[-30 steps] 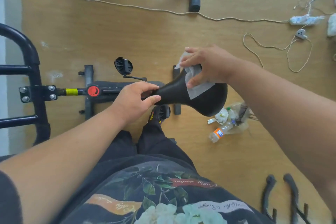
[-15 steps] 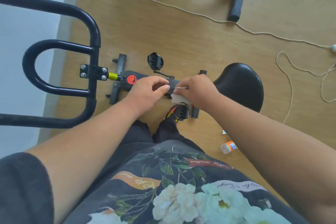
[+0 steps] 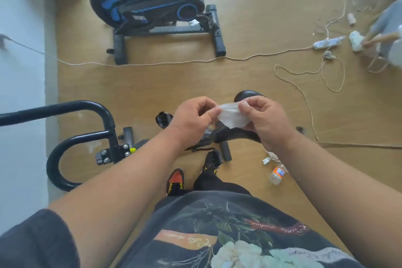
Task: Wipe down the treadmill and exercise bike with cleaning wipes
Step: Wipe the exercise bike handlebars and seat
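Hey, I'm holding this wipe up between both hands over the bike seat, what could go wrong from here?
The cord runs across the floor between you and the other bike, so stepping over there could catch a foot. The bottle lies near your feet and could roll underfoot. The wipe, pinched between left hand and right hand, might tear if pulled hard.
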